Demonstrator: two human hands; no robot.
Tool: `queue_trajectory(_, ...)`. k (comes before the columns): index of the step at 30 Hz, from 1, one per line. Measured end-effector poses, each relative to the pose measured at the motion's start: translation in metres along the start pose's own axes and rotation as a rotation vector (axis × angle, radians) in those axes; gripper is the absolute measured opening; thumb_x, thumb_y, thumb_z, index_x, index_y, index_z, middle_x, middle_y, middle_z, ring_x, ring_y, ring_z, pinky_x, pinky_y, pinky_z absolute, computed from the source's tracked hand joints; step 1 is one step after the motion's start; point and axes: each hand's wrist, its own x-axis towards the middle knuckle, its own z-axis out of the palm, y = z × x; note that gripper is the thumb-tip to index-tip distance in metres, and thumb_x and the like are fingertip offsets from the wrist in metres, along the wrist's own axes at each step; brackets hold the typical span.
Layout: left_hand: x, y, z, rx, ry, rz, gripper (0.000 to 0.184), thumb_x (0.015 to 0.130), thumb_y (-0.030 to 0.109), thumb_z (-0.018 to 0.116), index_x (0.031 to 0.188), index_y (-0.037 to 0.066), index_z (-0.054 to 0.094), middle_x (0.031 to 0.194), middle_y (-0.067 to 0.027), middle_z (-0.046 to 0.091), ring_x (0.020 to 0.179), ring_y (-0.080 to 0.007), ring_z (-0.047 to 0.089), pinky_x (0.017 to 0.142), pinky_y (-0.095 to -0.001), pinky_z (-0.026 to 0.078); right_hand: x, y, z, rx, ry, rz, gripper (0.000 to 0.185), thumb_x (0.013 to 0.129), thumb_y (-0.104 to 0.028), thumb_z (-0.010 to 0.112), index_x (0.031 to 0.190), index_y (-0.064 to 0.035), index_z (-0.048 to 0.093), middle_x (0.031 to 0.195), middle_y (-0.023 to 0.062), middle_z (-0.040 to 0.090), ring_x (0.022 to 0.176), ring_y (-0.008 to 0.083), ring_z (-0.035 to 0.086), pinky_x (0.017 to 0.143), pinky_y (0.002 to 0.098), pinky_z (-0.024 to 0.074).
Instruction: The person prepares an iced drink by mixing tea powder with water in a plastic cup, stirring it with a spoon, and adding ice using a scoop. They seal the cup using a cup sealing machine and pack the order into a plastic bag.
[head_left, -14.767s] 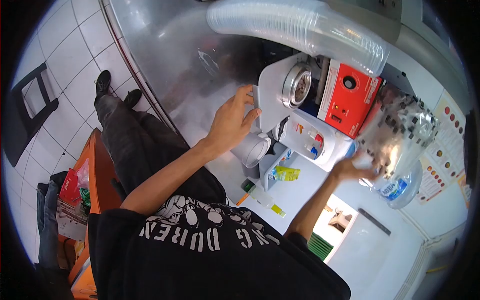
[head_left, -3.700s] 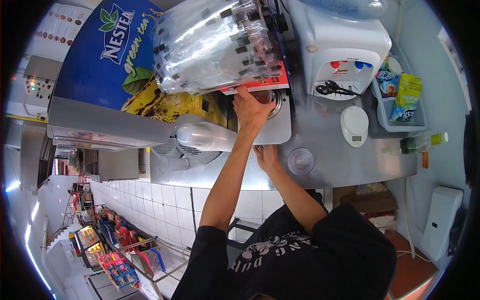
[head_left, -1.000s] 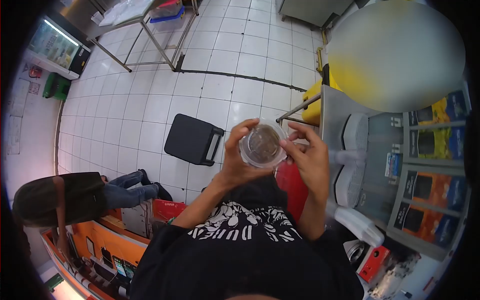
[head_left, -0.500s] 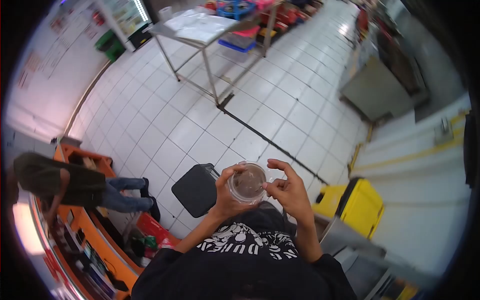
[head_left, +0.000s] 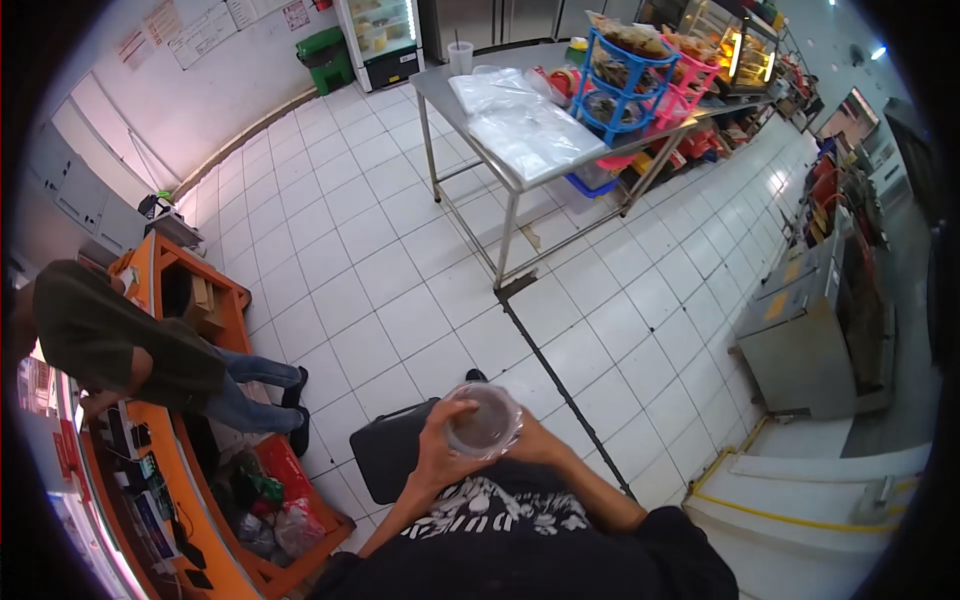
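A clear round plastic tub (head_left: 490,428) is in front of my dark shirt, its round top facing the camera and greyish-brown inside. My left hand (head_left: 438,452) is closed around its left side, with the thumb lying over the rim. Against the right side rests my right hand (head_left: 540,443), closed, its fingertips hidden behind the tub. What fills the tub is too blurred to name.
A black stool (head_left: 390,445) stands ahead to the left. Beyond is a metal table (head_left: 505,180) with plastic bags (head_left: 535,130) and a blue tiered rack (head_left: 620,90). At left, a person (head_left: 130,345) stands by an orange counter (head_left: 215,500). Grey metal equipment (head_left: 800,340) stands right.
My view has lifted, bringing more of the table and racks in. My right hand has gone from pinching at the tub's right rim to holding its side. The tub is now tilted slightly.
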Motion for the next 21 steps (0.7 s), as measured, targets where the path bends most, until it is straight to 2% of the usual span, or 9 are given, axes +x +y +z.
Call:
queue_trajectory(2, 0.046, -0.022, -0.012, 0.008, -0.002, 0.005, 0.083, 0.054, 0.017, 0.092, 0.123, 0.008, 0.045, 0.115, -0.0149, 0.058, 0.120, -0.0359, 0.051, 0.101, -0.0468, 0.042, 0.045, -0.004, -0.030, 0.066, -0.033, 0.066, 0.086, 0.064, -0.025, 0.083, 0.135, -0.0035, 0.039, 0.128, 0.0126, 0.049, 0.121, 0.0249, 0.048, 0.102, 0.0352, 0.0385)
queue_trajectory(4, 0.097, -0.039, -0.023, 0.038, -0.066, 0.070, 0.086, 0.053, 0.021, 0.093, 0.124, 0.010, 0.045, 0.117, -0.0141, 0.055, 0.118, -0.0317, 0.052, 0.106, -0.0501, 0.036, 0.092, -0.009, -0.055, 0.025, -0.017, 0.075, 0.083, 0.062, -0.025, 0.084, 0.130, -0.0035, 0.043, 0.125, 0.0113, 0.051, 0.119, 0.0255, 0.050, 0.101, 0.0350, 0.0397)
queue_trajectory(6, 0.145, -0.051, -0.034, 0.051, -0.109, 0.041, 0.087, 0.053, 0.023, 0.093, 0.124, 0.011, 0.045, 0.121, -0.0155, 0.053, 0.120, -0.0329, 0.050, 0.106, -0.0486, 0.037, 0.133, -0.009, -0.081, -0.040, 0.002, -0.021, 0.078, 0.062, -0.023, 0.083, 0.128, -0.0041, 0.045, 0.124, 0.0113, 0.051, 0.117, 0.0254, 0.051, 0.100, 0.0352, 0.0411)
queue_trajectory(10, 0.227, -0.074, -0.066, 0.181, -0.278, -0.023, 0.088, 0.054, 0.028, 0.092, 0.127, 0.012, 0.045, 0.132, -0.0194, 0.044, 0.125, -0.0356, 0.044, 0.104, -0.0452, 0.039, 0.213, -0.016, -0.119, -0.021, -0.003, 0.016, 0.075, 0.064, -0.020, 0.082, 0.127, -0.0045, 0.044, 0.124, 0.0117, 0.052, 0.115, 0.0242, 0.053, 0.099, 0.0348, 0.0418)
queue_trajectory(14, 0.304, -0.112, -0.094, 0.223, -0.224, -0.072, 0.082, 0.058, 0.031, 0.089, 0.125, 0.009, 0.049, 0.133, -0.0203, 0.042, 0.124, -0.0365, 0.045, 0.098, -0.0447, 0.044, 0.303, -0.006, -0.144, 0.073, -0.022, 0.001, 0.075, 0.063, -0.018, 0.082, 0.128, -0.0042, 0.045, 0.124, 0.0114, 0.053, 0.115, 0.0244, 0.053, 0.101, 0.0347, 0.0407)
queue_trajectory(15, 0.323, -0.123, -0.102, 0.224, -0.239, -0.073, 0.082, 0.058, 0.031, 0.089, 0.125, 0.009, 0.049, 0.133, -0.0203, 0.042, 0.124, -0.0365, 0.045, 0.098, -0.0447, 0.044, 0.329, -0.010, -0.152, -0.076, -0.043, -0.079, 0.078, 0.062, -0.018, 0.082, 0.129, -0.0031, 0.044, 0.123, 0.0116, 0.053, 0.115, 0.0247, 0.052, 0.101, 0.0349, 0.0404)
queue_trajectory(17, 0.360, -0.146, -0.121, 0.251, -0.195, -0.167, 0.081, 0.058, 0.030, 0.089, 0.125, 0.009, 0.048, 0.134, -0.0222, 0.040, 0.123, -0.0374, 0.045, 0.098, -0.0449, 0.044, 0.381, -0.002, -0.163, -0.072, -0.058, -0.073, 0.079, 0.061, -0.018, 0.082, 0.129, -0.0026, 0.044, 0.122, 0.0117, 0.053, 0.116, 0.0249, 0.052, 0.101, 0.0350, 0.0406)
queue_trajectory(20, 0.416, -0.185, -0.150, 0.360, -0.122, -0.082, 0.081, 0.058, 0.029, 0.089, 0.125, 0.009, 0.048, 0.134, -0.0229, 0.040, 0.123, -0.0380, 0.045, 0.098, -0.0449, 0.044, 0.462, 0.006, -0.188, -0.020, -0.089, -0.071, 0.079, 0.062, -0.017, 0.082, 0.129, -0.0024, 0.044, 0.120, 0.0116, 0.053, 0.115, 0.0252, 0.052, 0.099, 0.0357, 0.0420)
queue_trajectory(21, 0.434, -0.195, -0.160, 0.376, -0.087, -0.100, 0.086, 0.056, 0.029, 0.090, 0.125, 0.007, 0.046, 0.134, -0.0225, 0.041, 0.126, -0.0375, 0.042, 0.101, -0.0457, 0.040, 0.492, 0.005, -0.195, 0.057, -0.162, -0.072, 0.078, 0.062, -0.016, 0.082, 0.129, -0.0029, 0.043, 0.120, 0.0116, 0.053, 0.115, 0.0252, 0.052, 0.098, 0.0357, 0.0426)
